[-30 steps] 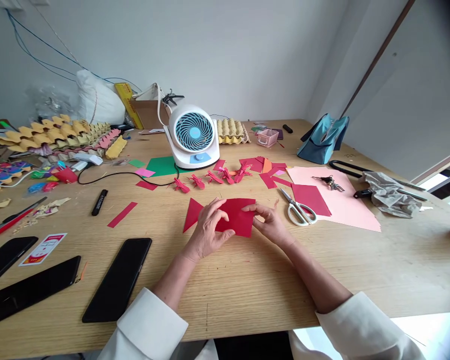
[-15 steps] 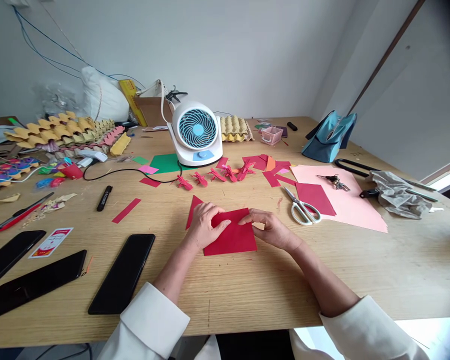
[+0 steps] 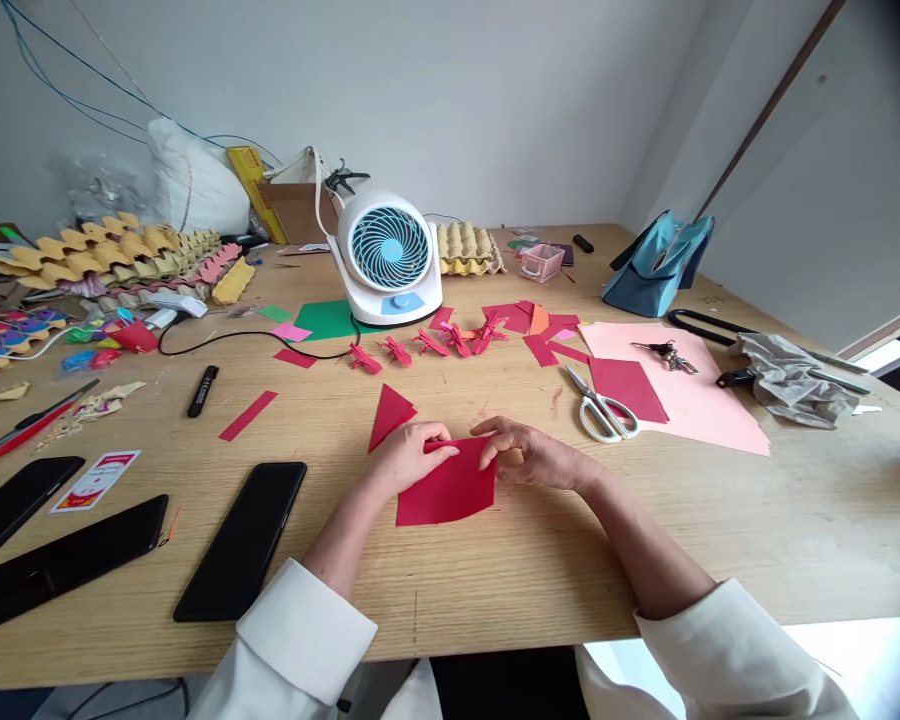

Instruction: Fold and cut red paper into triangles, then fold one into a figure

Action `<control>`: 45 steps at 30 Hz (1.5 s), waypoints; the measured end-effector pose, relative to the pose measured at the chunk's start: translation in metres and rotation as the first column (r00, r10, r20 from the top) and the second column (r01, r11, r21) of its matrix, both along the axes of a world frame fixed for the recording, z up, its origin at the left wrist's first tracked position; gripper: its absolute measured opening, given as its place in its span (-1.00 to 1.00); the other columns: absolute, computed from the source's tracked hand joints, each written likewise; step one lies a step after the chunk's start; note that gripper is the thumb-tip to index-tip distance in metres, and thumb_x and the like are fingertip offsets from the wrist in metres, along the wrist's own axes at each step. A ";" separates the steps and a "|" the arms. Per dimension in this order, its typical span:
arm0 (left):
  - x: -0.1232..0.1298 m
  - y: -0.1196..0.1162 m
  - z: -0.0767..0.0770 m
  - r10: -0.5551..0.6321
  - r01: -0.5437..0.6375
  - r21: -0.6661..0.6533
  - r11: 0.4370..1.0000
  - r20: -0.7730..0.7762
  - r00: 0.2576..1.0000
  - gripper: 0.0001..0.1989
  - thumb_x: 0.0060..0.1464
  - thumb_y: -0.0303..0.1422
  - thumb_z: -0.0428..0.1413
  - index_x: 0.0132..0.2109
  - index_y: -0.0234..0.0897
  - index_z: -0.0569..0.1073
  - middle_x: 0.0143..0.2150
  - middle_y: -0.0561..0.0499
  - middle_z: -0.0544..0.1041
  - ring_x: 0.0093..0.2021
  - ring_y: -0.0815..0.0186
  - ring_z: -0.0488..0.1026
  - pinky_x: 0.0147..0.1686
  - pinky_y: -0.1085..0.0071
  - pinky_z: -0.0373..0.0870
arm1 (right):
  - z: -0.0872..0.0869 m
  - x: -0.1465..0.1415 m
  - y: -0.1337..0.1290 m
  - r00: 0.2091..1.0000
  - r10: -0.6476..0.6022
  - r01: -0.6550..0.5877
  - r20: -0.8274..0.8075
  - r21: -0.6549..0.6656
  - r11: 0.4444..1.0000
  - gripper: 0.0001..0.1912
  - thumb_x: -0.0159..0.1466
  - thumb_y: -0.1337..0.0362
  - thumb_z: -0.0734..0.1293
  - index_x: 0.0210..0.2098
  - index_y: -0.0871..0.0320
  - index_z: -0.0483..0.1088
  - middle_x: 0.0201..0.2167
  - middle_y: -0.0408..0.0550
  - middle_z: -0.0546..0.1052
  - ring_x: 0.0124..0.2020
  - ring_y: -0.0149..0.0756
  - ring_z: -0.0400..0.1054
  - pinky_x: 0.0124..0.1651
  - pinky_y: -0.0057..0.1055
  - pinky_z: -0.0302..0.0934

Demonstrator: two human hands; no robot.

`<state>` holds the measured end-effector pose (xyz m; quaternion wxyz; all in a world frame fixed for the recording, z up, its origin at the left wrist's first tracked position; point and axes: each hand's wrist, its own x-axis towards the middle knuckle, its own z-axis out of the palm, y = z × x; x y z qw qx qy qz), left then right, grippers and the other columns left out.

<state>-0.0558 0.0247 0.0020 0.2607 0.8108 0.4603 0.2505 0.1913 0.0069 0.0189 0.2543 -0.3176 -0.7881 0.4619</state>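
Observation:
A sheet of red paper [image 3: 448, 487] lies on the table in front of me, held at both upper corners. My left hand [image 3: 407, 458] grips its upper left side, thumb on top and fingers behind. At the upper right corner, my right hand [image 3: 536, 455] pinches the sheet between curled fingers. The sheet's near edge bows slightly at the right. A red paper triangle [image 3: 391, 414] rests just beyond my left hand. White-handled scissors [image 3: 607, 417] lie to the right of my right hand, next to a second red sheet [image 3: 630, 390].
Folded red paper figures [image 3: 431, 343] stand in a row before a white fan [image 3: 390, 255]. A phone [image 3: 244, 540] and a black marker [image 3: 203, 391] lie to the left. Pink paper [image 3: 709, 400] with keys [image 3: 669, 355] and a blue bag [image 3: 656, 265] are at right.
Both hands have brought the red sheet slightly nearer to me, and it looks shorter front to back. More of the red triangle shows. My view has shifted slightly.

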 end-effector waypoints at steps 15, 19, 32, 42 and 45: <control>0.009 -0.011 0.017 -0.071 0.070 0.013 0.997 0.106 0.992 -0.84 0.12 -0.46 0.00 -0.25 -0.16 0.47 -0.30 0.08 0.56 -0.27 0.30 0.47 -0.21 0.39 0.33 | -0.008 -0.006 0.006 0.983 -0.170 0.165 -0.074 -0.071 0.984 -0.62 0.13 -0.04 0.42 -0.47 0.18 0.42 -0.44 -0.13 0.43 -0.46 -0.42 0.28 -0.40 -0.47 0.18; 0.010 -0.013 0.026 -0.105 0.103 0.024 0.994 0.122 0.987 -0.75 0.15 -0.48 -0.07 -0.32 -0.20 0.50 -0.30 0.03 0.58 -0.26 0.28 0.47 -0.19 0.37 0.32 | -0.007 -0.008 0.005 0.970 -0.233 0.231 -0.067 -0.040 0.972 -0.61 0.10 -0.03 0.45 -0.47 0.19 0.40 -0.47 -0.15 0.39 -0.48 -0.44 0.22 -0.45 -0.49 0.10; 0.011 -0.012 0.017 -0.096 0.083 0.080 0.993 0.175 0.980 -0.80 0.16 -0.31 0.11 -0.42 -0.24 0.44 -0.37 0.02 0.52 -0.33 0.33 0.45 -0.25 0.41 0.33 | 0.000 -0.006 0.004 0.965 -0.251 0.248 -0.071 -0.046 0.968 -0.63 0.12 -0.01 0.44 -0.44 0.19 0.40 -0.48 -0.17 0.36 -0.48 -0.44 0.19 -0.43 -0.48 0.10; 0.010 -0.008 0.015 -0.016 -0.020 0.147 0.989 0.235 0.972 -0.81 0.14 -0.33 0.15 -0.43 -0.25 0.41 -0.40 0.06 0.50 -0.36 0.36 0.43 -0.27 0.43 0.32 | -0.002 0.002 0.008 0.947 -0.318 0.318 -0.040 0.009 0.948 -0.64 0.21 -0.01 0.36 -0.41 0.19 0.40 -0.52 -0.17 0.37 -0.49 -0.43 0.18 -0.42 -0.45 0.07; 0.010 -0.009 0.016 0.018 -0.054 0.148 0.988 0.231 0.973 -0.81 0.13 -0.31 0.15 -0.42 -0.25 0.42 -0.40 0.07 0.52 -0.37 0.37 0.44 -0.28 0.43 0.33 | -0.003 0.000 0.008 0.938 -0.343 0.343 -0.056 -0.019 0.939 -0.65 0.19 -0.01 0.38 -0.40 0.19 0.41 -0.51 -0.16 0.39 -0.48 -0.42 0.20 -0.41 -0.44 0.09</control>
